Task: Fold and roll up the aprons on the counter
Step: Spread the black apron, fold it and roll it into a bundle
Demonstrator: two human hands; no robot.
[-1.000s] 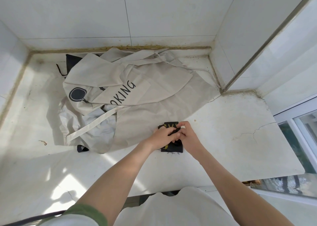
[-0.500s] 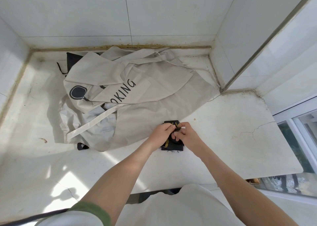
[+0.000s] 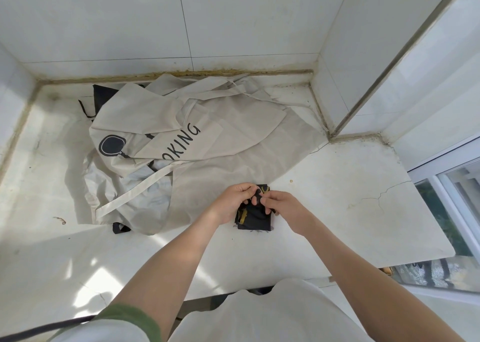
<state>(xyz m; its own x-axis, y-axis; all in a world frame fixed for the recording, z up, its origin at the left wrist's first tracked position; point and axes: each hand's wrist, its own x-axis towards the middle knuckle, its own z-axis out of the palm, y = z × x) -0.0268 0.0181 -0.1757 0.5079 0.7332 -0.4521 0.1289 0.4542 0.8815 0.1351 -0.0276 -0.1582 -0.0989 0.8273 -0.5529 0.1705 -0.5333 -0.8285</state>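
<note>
At the near edge of the surface (image 3: 337, 211), just ahead of the person's body, the black apron bundle (image 3: 253, 218) is lying folded down to a compact block with yellow print showing. Both hands are meeting over its far end. The left hand (image 3: 232, 202) is curling its fingers onto the top of the bundle. The right hand (image 3: 284, 209) is pinching a bit of the black fabric between thumb and fingertips. Each grip is thus clenched on the bundle; whether a tie or a fold edge is being pinched cannot be told. The bundle is sitting directly beneath both grips and extending toward the person, its long axis appearing to run away from the body; neither hand is noticeably nearer. Judgement: this apron is nearing completion, and the closing step is depending on both hands working at that far end. Just beyond, the beige apron (image 3: 220, 139) is lying crumpled over a pale grey apron (image 3: 135, 185). Farther back, a second black apron (image 3: 102, 96) is showing near the wall.
</note>
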